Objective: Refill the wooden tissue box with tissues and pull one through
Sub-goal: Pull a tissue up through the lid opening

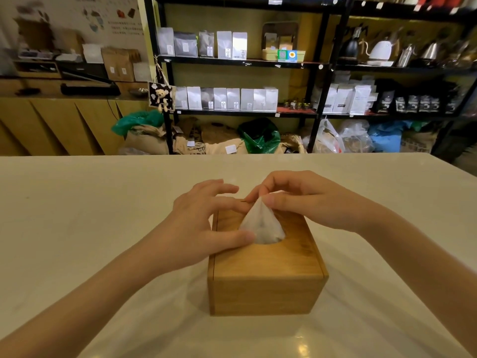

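**Tissue pinched at slot, box braced**

Rectangular light-brown wooden tissue box (267,267) sat on white tabletop (77,202), long axis running away from the person. Right hand (307,200) pinched the white tissue's (260,223) tip, peak pointing straight up from the slot. Left hand (204,223) lay spread, gripping nothing, thumb pressing the lid.

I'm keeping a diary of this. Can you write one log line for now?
right hand: pinching tissue tip | left hand: steadying wooden box | tissue: partly through hole

Labels on the shelf bags (224,45) are too blurred to read.
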